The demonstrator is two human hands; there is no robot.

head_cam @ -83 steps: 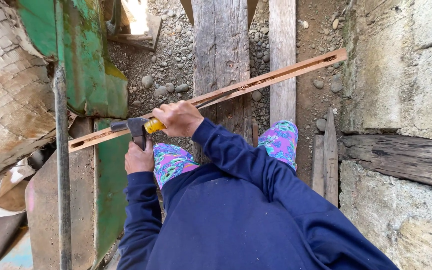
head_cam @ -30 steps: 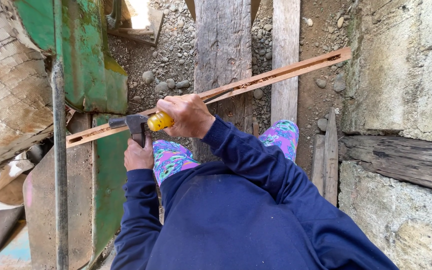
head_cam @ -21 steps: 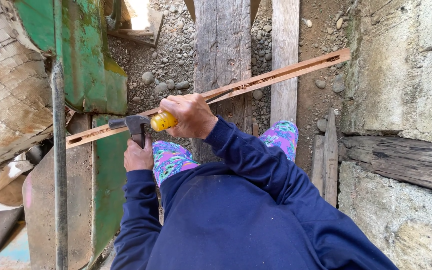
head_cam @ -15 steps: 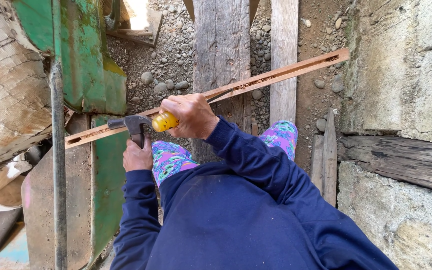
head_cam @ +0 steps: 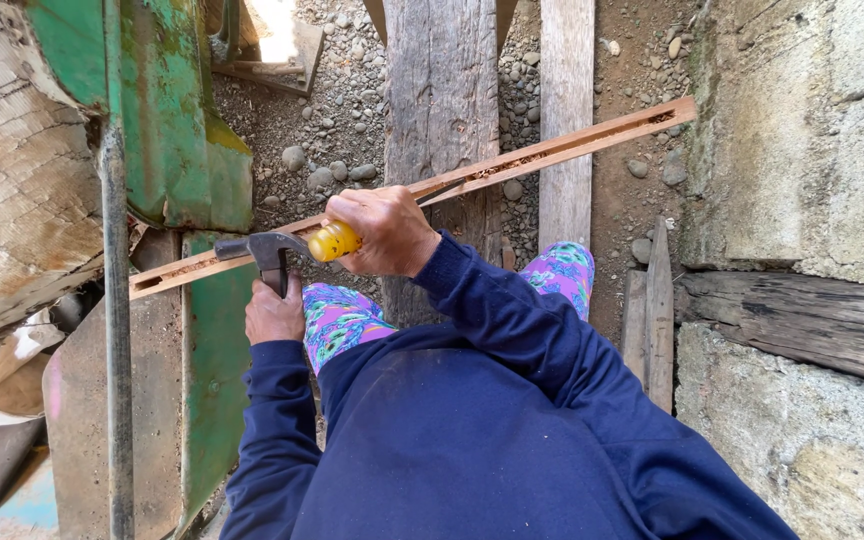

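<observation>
Two hands work one long grooved reddish wooden strip, its long axis running from near left to far right over gravel. Right hand is clamped on a yellow-handled steel claw hammer, head pointing left. Left hand, fingers curled together, sits just below the hammer head, nearer the strip's left end by a green metal panel.

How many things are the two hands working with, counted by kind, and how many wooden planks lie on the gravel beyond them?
Hammer, yellow grip, in the right hand: 1
Long grooved wooden strip, near the left hand: 1
Wooden planks on the gravel, wide plank and narrow plank: 2
Total: 4
</observation>
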